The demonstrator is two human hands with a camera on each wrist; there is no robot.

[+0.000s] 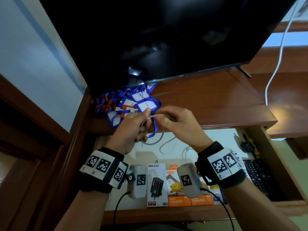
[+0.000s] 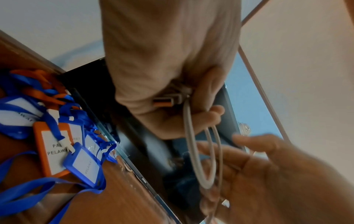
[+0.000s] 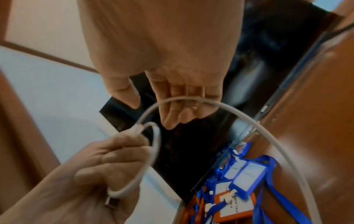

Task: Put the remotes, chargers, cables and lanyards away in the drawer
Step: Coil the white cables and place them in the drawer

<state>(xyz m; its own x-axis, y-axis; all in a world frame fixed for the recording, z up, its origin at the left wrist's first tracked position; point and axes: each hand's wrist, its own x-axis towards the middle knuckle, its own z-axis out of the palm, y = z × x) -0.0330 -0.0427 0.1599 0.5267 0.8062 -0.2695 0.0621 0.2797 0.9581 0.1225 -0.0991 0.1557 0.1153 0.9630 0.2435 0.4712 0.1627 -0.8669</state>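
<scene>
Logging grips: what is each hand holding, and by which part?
Left hand grips the grey cable's coils beside its USB plug. Right hand pinches the free length.

A home room, likely a bedroom or living room: a flat-screen television [image 1: 166,35] at 12 o'clock stands on a wooden cabinet [image 1: 208,100] against pale blue walls [image 1: 33,47].

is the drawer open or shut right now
Open. The drawer is pulled out below the desk top, its inside showing charger boxes and loose white cables.
</scene>
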